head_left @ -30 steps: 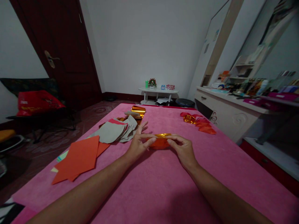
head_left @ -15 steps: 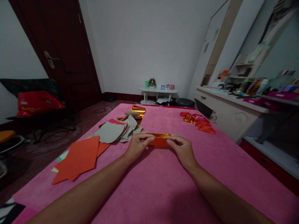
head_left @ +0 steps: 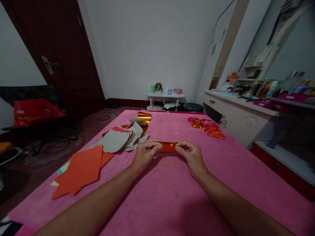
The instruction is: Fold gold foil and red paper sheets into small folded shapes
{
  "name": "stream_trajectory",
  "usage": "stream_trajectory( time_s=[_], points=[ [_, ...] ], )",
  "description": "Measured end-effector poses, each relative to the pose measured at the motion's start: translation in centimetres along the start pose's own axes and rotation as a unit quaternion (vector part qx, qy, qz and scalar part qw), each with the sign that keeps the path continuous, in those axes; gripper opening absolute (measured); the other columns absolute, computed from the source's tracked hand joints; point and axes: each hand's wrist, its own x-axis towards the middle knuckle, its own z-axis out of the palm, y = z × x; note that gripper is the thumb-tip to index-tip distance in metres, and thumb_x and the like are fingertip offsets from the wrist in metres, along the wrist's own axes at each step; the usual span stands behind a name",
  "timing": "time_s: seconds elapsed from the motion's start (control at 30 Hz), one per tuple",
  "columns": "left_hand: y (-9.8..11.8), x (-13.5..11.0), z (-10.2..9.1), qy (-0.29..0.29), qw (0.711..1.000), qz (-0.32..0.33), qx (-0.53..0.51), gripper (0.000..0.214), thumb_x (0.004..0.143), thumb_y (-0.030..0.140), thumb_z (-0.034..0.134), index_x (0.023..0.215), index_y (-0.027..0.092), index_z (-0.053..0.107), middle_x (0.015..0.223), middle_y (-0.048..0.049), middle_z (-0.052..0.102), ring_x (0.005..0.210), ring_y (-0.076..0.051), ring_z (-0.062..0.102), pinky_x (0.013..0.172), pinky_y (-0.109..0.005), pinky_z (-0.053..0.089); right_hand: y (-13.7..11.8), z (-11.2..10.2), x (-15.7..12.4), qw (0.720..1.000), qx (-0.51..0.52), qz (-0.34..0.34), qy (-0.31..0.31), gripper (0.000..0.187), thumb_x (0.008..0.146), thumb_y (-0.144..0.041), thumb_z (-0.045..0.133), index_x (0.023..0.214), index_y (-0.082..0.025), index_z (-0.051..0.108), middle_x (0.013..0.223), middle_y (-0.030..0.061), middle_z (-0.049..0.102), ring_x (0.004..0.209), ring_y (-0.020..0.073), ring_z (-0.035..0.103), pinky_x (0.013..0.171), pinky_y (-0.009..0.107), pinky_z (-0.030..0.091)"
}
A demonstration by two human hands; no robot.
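Observation:
A folded strip of orange and gold foil paper (head_left: pixel 167 147) lies flat on the pink cloth (head_left: pixel 162 196) in the middle of the table. My left hand (head_left: pixel 144 155) pinches its left end with curled fingers. My right hand (head_left: pixel 193 157) pinches its right end the same way. Both hands press the strip down against the cloth, and the middle of the strip shows between them.
Orange paper sheets (head_left: pixel 81 168) and a fan of grey sheets (head_left: pixel 118 140) lie at the left. A gold foil roll (head_left: pixel 144 116) sits behind them. Folded red and gold pieces (head_left: pixel 206 127) lie at the far right. A white dresser (head_left: pixel 241 121) stands right of the table.
The paper has gone from a raised, puffed shape to a flat narrow strip on the cloth. My left fingers, spread a second ago, have curled onto it.

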Motion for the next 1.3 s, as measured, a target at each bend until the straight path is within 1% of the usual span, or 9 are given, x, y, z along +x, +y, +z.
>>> stream_trajectory(
  time_s=[0.07,0.17,0.3,0.4,0.57,0.67,0.87,1.2,1.3],
  points=[
    [0.0,0.0,0.0,0.001,1.0,0.002,0.002,0.01,0.075,0.026,0.068,0.075,0.021,0.076,0.078,-0.0053,0.071,0.071,-0.018,0.062,0.065,-0.026,0.049,0.1,0.0,0.0,1.0,0.001,0.009,0.01,0.014,0.065,-0.03,0.077,0.073,-0.02,0.07,0.075,0.0012,0.068,0.069,0.0158,0.06,0.066,0.027,0.047],
    [0.1,0.1,0.1,-0.013,1.0,0.023,0.014,0.009,0.074,0.025,0.069,0.077,0.021,0.077,0.08,-0.0062,0.07,0.074,-0.018,0.062,0.067,-0.027,0.048,-0.1,0.1,-0.1,1.0,-0.007,-0.009,0.008,0.012,0.067,-0.031,0.075,0.074,-0.021,0.071,0.078,0.0018,0.069,0.072,0.0169,0.061,0.069,0.029,0.048],
    [0.7,-0.1,0.3,-0.054,0.997,0.049,0.038,0.012,0.077,0.022,0.066,0.081,0.022,0.077,0.084,-0.0073,0.071,0.077,-0.019,0.063,0.07,-0.028,0.048,-0.7,0.5,-0.2,0.992,-0.08,-0.079,-0.062,0.008,0.069,-0.028,0.073,0.075,-0.023,0.074,0.082,0.0035,0.068,0.079,0.0194,0.063,0.074,0.032,0.049],
    [0.9,-0.3,0.6,-0.076,0.994,0.061,0.044,0.012,0.078,0.022,0.065,0.081,0.023,0.077,0.085,-0.0066,0.072,0.078,-0.019,0.064,0.071,-0.028,0.049,-0.8,0.8,-0.4,0.984,-0.103,-0.104,-0.102,0.007,0.07,-0.026,0.072,0.077,-0.024,0.074,0.082,0.0046,0.066,0.079,0.0199,0.063,0.07,0.031,0.049],
    [0.3,-0.4,0.6,-0.048,0.992,0.093,0.074,0.011,0.078,0.018,0.065,0.08,0.02,0.076,0.08,-0.0062,0.071,0.073,-0.017,0.064,0.068,-0.027,0.049,-0.3,0.5,0.0,0.983,-0.122,-0.115,-0.069,0.001,0.069,-0.021,0.073,0.07,-0.022,0.073,0.079,0.0039,0.065,0.076,0.0182,0.061,0.072,0.03,0.047],
    [0.0,-0.3,0.4,-0.01,0.989,0.112,0.097,0.011,0.077,0.015,0.065,0.076,0.019,0.075,0.075,-0.0048,0.07,0.069,-0.016,0.062,0.065,-0.027,0.049,0.0,-0.1,0.4,0.99,-0.104,-0.094,-0.026,0.003,0.066,-0.021,0.074,0.066,-0.021,0.072,0.076,0.0025,0.066,0.074,0.0172,0.06,0.072,0.029,0.046],
    [0.1,-0.2,0.1,0.019,0.98,0.154,0.124,0.01,0.077,0.016,0.066,0.073,0.021,0.074,0.077,-0.0033,0.069,0.075,-0.016,0.061,0.072,-0.029,0.048,0.3,-0.5,0.5,0.999,0.023,0.02,0.025,0.01,0.06,-0.024,0.079,0.067,-0.02,0.073,0.075,0.0006,0.068,0.07,0.0154,0.06,0.068,0.027,0.047],
    [0.1,-0.3,-0.2,-0.01,0.985,0.137,0.102,0.014,0.082,0.02,0.062,0.074,0.019,0.074,0.079,-0.0045,0.069,0.076,-0.015,0.062,0.074,-0.028,0.048,0.1,-0.6,0.4,0.995,0.073,0.046,0.055,0.016,0.056,-0.026,0.081,0.067,-0.019,0.071,0.071,0.0002,0.07,0.063,0.0136,0.061,0.063,0.025,0.048],
    [0.3,-0.4,-0.3,-0.01,0.987,0.122,0.101,0.017,0.084,0.022,0.059,0.075,0.018,0.074,0.078,-0.0052,0.069,0.077,-0.016,0.062,0.075,-0.028,0.047,0.1,-0.6,0.4,0.995,0.079,0.044,0.049,0.015,0.06,-0.028,0.08,0.071,-0.02,0.072,0.072,0.0001,0.07,0.065,0.0136,0.061,0.065,0.025,0.048]
  ],
)
